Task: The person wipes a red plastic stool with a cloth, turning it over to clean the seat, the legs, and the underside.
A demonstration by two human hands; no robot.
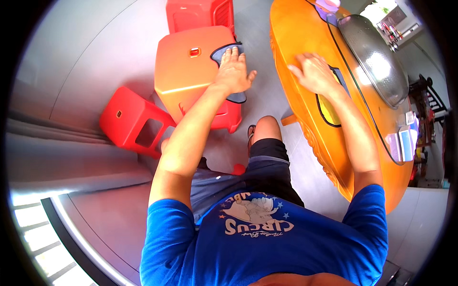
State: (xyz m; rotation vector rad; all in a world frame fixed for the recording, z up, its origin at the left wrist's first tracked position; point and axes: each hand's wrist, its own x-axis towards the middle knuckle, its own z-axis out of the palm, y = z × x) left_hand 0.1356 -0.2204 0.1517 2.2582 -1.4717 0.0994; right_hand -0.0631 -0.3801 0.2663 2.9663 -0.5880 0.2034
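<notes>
My left hand (234,71) lies palm down, fingers extended and thumb apart, on a grey-blue cloth with black edging (236,97). That cloth drapes over the right side of a red plastic stool (182,71), whose top looks orange in the light. On the right, my right hand (315,73) is over the near edge of an orange-brown wooden table (361,143), its thumb apart from the bent fingers. Partly under my right wrist and forearm is a yellow and grey cloth with black edging (328,111). I see nothing held in either hand, though the right palm is hidden.
A large perforated metal bowl (375,60), seemingly upside down, rests on the table beside a long dark cord (361,91). Small boxes (406,143) stand at the table's far side. More red stools (123,114) are left and behind (195,16). A grey curtain (71,157) hangs left.
</notes>
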